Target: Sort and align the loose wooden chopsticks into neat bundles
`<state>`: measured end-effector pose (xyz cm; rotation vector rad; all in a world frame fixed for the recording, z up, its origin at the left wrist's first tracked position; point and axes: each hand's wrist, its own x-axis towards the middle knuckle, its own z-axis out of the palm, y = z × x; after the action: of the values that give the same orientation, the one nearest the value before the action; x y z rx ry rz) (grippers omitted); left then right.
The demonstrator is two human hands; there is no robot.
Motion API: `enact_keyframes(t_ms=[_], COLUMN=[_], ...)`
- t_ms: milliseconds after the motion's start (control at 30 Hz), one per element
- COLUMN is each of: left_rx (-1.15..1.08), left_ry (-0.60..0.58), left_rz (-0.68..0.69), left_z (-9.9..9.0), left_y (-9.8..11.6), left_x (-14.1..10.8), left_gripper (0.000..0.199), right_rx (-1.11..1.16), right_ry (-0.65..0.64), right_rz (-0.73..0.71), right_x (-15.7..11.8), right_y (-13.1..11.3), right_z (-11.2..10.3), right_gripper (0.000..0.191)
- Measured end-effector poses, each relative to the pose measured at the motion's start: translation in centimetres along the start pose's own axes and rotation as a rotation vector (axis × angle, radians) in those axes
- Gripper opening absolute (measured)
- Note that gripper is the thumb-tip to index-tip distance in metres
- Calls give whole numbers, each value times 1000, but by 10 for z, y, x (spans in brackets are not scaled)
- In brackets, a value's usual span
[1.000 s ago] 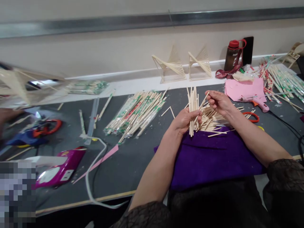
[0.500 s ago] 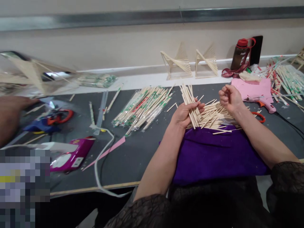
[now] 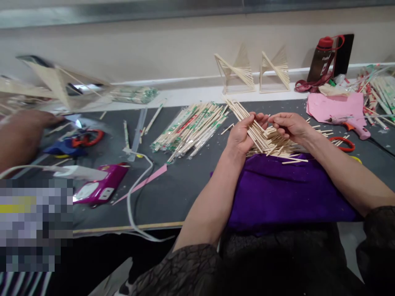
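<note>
A bundle of thin pale wooden sticks lies across the palm of my left hand, held under the thumb and tilted up to the left. Close beside its fingertips, my right hand has its fingers curled together; whether anything is between them is hidden. Beneath both hands spreads a loose pile of similar sticks, partly covered by my hands. The pile rests at the far edge of a folded purple cloth in front of me.
Paper-wrapped chopsticks lie left of my hands. Two stick models stand at the wall. On the right are a pink glue gun, orange-handled scissors and a bottle. A magenta power strip and another person's hand are leftward.
My right hand has moved left and down, up to my left hand's fingertips. The bundle in my left hand now leans further left. The whole view has shifted slightly.
</note>
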<state>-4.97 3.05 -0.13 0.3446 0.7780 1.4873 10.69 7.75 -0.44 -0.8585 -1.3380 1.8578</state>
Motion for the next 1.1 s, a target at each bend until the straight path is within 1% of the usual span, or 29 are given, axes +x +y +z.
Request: enact_keyframes(t_ms=[133, 233, 300, 367, 467, 533, 600, 667, 767, 833, 900, 933, 1000, 1100], left_rx=[4, -18, -63, -103, -112, -108, -124, -159, -185, -170, -146, -134, -109, -62], left_ry=[32, 86, 114, 132, 152, 178, 217, 253, 280, 287, 290, 287, 270, 253], left_rz=[43, 122, 178, 212, 230, 227, 211, 184, 113, 52, 18, 15, 32, 76], left_z=[1, -2, -5, -8, -12, -12, -10, -8, -4, -2, -2, -2, -3, -7], left_y=[0, 4, 6, 7, 7, 6, 5, 5, 5, 7, 9, 9, 10, 9], left_x=[0, 5, 9, 13, 16, 16, 16, 15, 14, 14, 13, 12, 10, 5], left_gripper=[16, 12, 12, 14, 16, 15, 11, 11, 22, 27, 27, 26, 20, 13], right_rx=[-137, -256, -364, -498, -810, -1044, -1223, -1364, -1573, -1664, -1663, -1620, -1457, -1135], right_ry=[-6, 19, 54, 54, -43, -95, -95, -82, -120, -158, -160, -140, -86, 20], right_rz=[1, 53, 27, -116, -421, -556, -622, -655, -703, -733, -749, -750, -731, -614], right_x=[-2, -4, -7, -10, -13, -14, -13, -13, -15, -16, -15, -14, -10, -2], right_y=[2, -1, -3, -3, 2, 9, 15, 19, 19, 18, 16, 16, 15, 13], right_z=[3, 8, 13, 19, 26, 28, 28, 27, 25, 24, 22, 20, 18, 14], right_gripper=[12, 24, 28, 22, 8, 10, 16, 21, 21, 21, 24, 24, 22, 18])
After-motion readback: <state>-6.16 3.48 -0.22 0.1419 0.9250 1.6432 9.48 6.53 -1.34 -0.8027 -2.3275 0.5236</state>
